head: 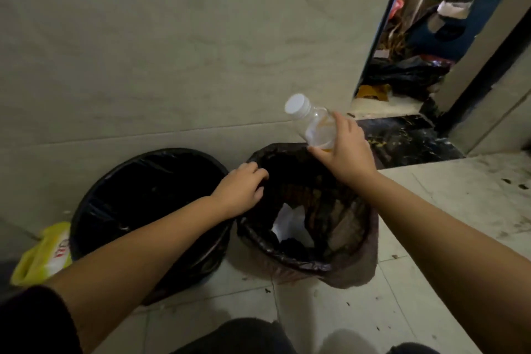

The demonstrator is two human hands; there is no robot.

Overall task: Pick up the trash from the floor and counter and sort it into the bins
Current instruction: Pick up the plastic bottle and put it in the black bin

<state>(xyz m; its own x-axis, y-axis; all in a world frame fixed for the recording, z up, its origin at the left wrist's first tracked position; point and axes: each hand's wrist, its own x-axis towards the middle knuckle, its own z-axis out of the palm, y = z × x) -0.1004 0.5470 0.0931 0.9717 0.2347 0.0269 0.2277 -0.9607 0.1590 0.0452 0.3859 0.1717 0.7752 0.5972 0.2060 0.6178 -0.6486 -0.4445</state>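
Note:
Two bins with black liners stand on the floor against the wall. The left bin [94,204] looks dark and empty inside. The right bin [356,253] holds white paper and other trash. My right hand [344,149] holds a clear plastic bottle [313,121] with a white cap, tilted over the far rim of the right bin. A little orange liquid shows at the bottle's bottom. My left hand [241,190] grips the liner at the right bin's near-left rim.
A yellow plastic jug [43,256] lies on the floor left of the left bin. A doorway at the upper right opens onto a cluttered room with black bags [402,75]. The tiled floor [431,282] is speckled with small debris.

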